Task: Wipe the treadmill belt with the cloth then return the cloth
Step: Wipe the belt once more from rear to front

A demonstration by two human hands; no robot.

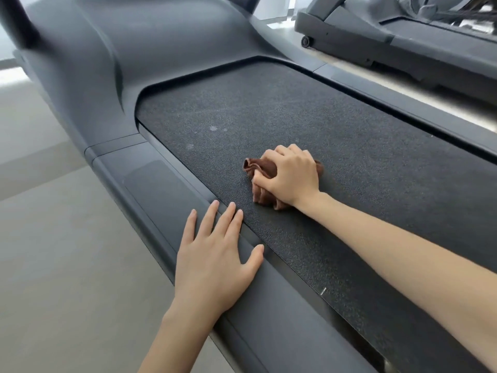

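Note:
The treadmill belt [309, 125] is black and textured, running from the upper left to the lower right, with a few pale spots near its front end. A bunched brown cloth [259, 168] lies on the belt's middle. My right hand [291, 175] grips the cloth with curled fingers and presses it down on the belt. My left hand [215, 254] lies flat with straight fingers on the grey side rail [161, 189], its fingertips reaching the belt's near edge.
The treadmill's grey motor cover [113, 49] rises ahead of the belt. A second treadmill [403, 41] stands to the right across a pale floor strip. Light grey floor [67, 265] lies to the left of the rail.

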